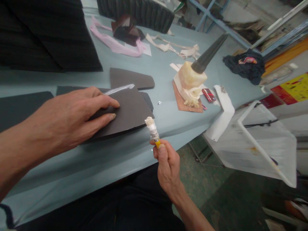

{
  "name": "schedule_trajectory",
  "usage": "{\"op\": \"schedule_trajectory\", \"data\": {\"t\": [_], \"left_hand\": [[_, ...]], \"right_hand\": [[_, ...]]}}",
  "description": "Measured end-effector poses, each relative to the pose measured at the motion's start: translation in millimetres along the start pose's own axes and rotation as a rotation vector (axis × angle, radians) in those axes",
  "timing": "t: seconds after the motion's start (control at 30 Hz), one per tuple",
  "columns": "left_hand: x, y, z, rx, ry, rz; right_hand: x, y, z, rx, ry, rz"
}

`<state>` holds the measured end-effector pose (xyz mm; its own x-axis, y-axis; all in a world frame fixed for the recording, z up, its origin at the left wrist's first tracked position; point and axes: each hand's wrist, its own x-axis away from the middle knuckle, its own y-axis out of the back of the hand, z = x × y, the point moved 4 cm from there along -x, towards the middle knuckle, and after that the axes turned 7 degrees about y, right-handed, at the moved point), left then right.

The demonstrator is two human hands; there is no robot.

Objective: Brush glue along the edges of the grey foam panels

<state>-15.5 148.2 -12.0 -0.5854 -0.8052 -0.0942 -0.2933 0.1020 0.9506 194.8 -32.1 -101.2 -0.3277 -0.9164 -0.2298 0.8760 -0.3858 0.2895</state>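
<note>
My left hand (79,118) rests on a dark grey flat panel (130,109), thumb and forefinger apart and pressing its top. A shiny whitish strip (120,89) runs along the panel's far edge. My right hand (168,163) is closed around the yellow handle of a brush (154,131). White wrapping covers the brush below its pale, stubby bristles, which point up near the panel's right corner. Beyond the panel lies a smaller dark piece (131,78). Other dark panels (24,106) are partly hidden under and behind my left hand.
A crusted cream-coloured container (190,80) with a dark cone stands on a brown board (178,99). Tall dark stacks (48,35) rise at the left. Beside the table is a white plastic bin (264,144). Pink cloth strips (113,45) and a red box (209,95) lie on the table.
</note>
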Motion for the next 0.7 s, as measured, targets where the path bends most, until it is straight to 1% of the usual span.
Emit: {"op": "schedule_trajectory", "data": {"t": [0.1,0.23,0.37,0.43,0.57,0.7], "left_hand": [[0.6,-2.3,1.5,-0.006,-0.009,-0.030],[2.5,-5.4,4.3,-0.007,-0.018,-0.062],[4.2,-6.0,4.5,-0.015,0.011,-0.066],[4.5,-6.0,4.1,-0.032,0.035,-0.047],[4.9,-6.4,4.7,-0.044,0.022,-0.022],[5.8,-8.8,8.3,-0.047,-0.014,-0.049]], "right_hand": [[-2.3,0.4,-2.0,-0.008,-0.018,-0.039],[-8.0,-2.6,-3.3,-0.060,-0.035,-0.020],[-18.3,-0.5,-1.6,0.008,-0.027,-0.044],[-20.4,-1.2,-1.7,0.027,-0.051,-0.036],[-10.7,-8.7,-4.1,-0.006,-0.149,0.024],[2.7,-14.1,-3.5,-0.053,-0.185,0.070]]}}
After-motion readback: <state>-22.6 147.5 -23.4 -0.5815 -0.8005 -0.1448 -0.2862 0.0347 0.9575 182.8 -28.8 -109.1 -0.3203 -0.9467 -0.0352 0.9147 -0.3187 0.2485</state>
